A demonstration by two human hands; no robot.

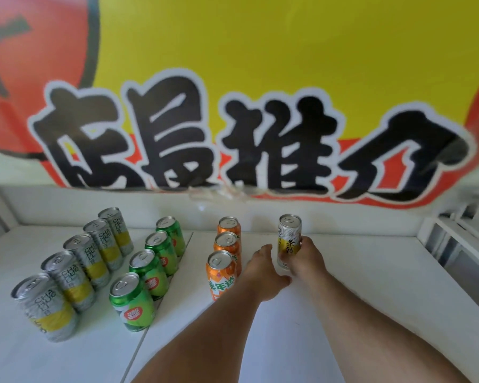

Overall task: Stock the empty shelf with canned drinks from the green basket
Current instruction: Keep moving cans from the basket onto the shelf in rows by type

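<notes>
Starting a 4th row w/ the white-and-yellow can

R hand (306,257) is wrapped around the white-and-yellow can (289,239), can upright, long axis vertical, standing at the back of the white shelf (371,272) approx 1 o'clock from frame centre. L hand (263,275) sits just at its 8 o'clock, fingers look loose & holding nothing, tho can't fully tell as they're partly hidden. Orange cans (222,272) run in a line at 9 o'clock of the grip, green cans (147,272) & silver cans (75,269) further that way. My guess: it's being set down as the back can of a new row, so R hand does the work. Green basket not in shot
</notes>
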